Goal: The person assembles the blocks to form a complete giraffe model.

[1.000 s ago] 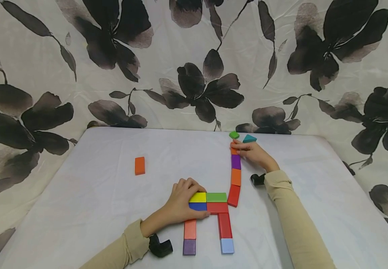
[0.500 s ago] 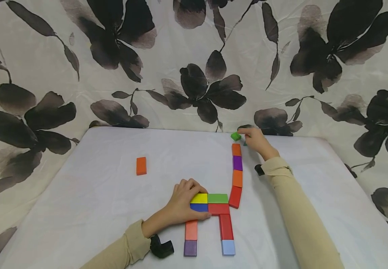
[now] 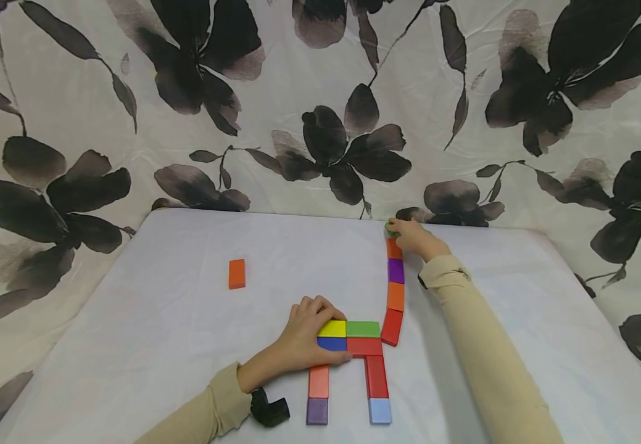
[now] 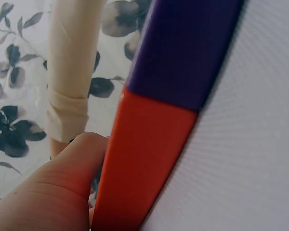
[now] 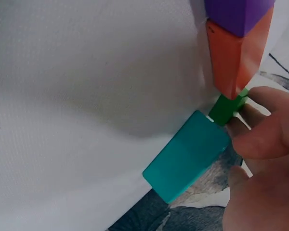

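Note:
My left hand (image 3: 311,336) spans the yellow block (image 3: 332,328) and the blue block (image 3: 332,344), fingers at their far side and thumb along the near side. A green block (image 3: 362,329) and a red block (image 3: 363,347) lie against them. At the far edge my right hand (image 3: 417,237) pinches a small green block (image 5: 226,109) beyond the orange block (image 3: 395,248) that ends a column. Beside its fingers in the right wrist view lies a teal block (image 5: 188,156), hidden in the head view. Salmon (image 3: 318,382) and purple (image 4: 188,53) blocks extend below my left hand.
A lone orange block (image 3: 237,274) lies at the left of the white table (image 3: 187,345). The column includes purple (image 3: 395,271), orange (image 3: 395,296) and red (image 3: 392,327) blocks. Below stand another red block (image 3: 376,377) and a light blue one (image 3: 380,411). Flowered cloth (image 3: 231,123) hangs behind.
My right hand went from the column's orange end block to the teal block near the far edge, then left onto the small green block. My left hand has stayed at the yellow and blue blocks.

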`<state>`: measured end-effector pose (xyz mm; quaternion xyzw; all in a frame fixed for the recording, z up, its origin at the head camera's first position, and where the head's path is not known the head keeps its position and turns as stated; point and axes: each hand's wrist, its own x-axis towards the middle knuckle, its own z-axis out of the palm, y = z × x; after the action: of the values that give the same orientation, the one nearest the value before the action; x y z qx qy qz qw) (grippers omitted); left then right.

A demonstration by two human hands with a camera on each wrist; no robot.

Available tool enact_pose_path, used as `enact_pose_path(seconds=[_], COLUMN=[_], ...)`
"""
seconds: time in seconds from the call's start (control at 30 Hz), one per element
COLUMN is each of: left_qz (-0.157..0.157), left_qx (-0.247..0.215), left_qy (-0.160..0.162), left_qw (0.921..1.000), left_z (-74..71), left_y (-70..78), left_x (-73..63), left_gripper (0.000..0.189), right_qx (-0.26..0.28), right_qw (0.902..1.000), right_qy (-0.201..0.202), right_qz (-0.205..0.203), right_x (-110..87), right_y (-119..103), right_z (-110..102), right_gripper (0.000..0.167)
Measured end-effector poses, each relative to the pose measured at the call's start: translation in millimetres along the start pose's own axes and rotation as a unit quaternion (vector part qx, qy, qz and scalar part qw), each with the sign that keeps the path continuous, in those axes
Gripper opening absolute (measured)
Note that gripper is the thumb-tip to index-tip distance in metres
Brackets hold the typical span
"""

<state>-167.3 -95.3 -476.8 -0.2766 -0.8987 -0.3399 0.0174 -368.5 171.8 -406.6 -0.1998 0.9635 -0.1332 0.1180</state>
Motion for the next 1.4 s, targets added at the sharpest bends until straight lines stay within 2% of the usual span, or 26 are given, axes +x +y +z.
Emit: enact_pose_path(seconds=[0.13, 0.3, 0.53, 0.83, 1.13, 1.4], left_qz=[0.002, 0.005, 0.002, 0.004, -0.002, 0.0], left_qx=[0.003, 0.001, 0.001, 0.006, 0.002, 0.003], left_qy=[-0.001, 0.002, 0.001, 0.001, -0.003, -0.005], left_qw=[1.0, 1.0, 1.0, 1.0, 1.0, 1.0], left_z=[-0.5, -1.9, -1.6, 0.0, -2.5, -1.2], left_y=[1.1, 2.5, 1.9, 0.2, 3.0, 2.6], left_x=[0.2, 0.0, 0.3, 0.3, 0.0, 1.9], left_gripper=[0.051, 0.05, 0.05, 0.051, 0.051, 0.052], right_qx=[-0.016, 0.008, -0.007, -0.026, -0.039, -0.037], right_qw=[0.9999, 0.9996, 0.9999, 0.9996, 0.9989, 0.9989], right_qy=[-0.003, -0.017, -0.015, -0.011, -0.025, -0.026], right_qz=[-0.004, 0.019, -0.003, -0.006, 0.008, 0.013], right_x=[-3.1, -7.2, -11.5, -10.1, -20.6, -23.5], right_y=[-0.8, -3.0, -4.5, -1.0, -12.1, -11.7], right_z=[-0.1, -0.3, 0.3, 4.6, 3.9, 3.1], right_gripper=[0.061, 0.062, 0.06, 0.061, 0.062, 0.061])
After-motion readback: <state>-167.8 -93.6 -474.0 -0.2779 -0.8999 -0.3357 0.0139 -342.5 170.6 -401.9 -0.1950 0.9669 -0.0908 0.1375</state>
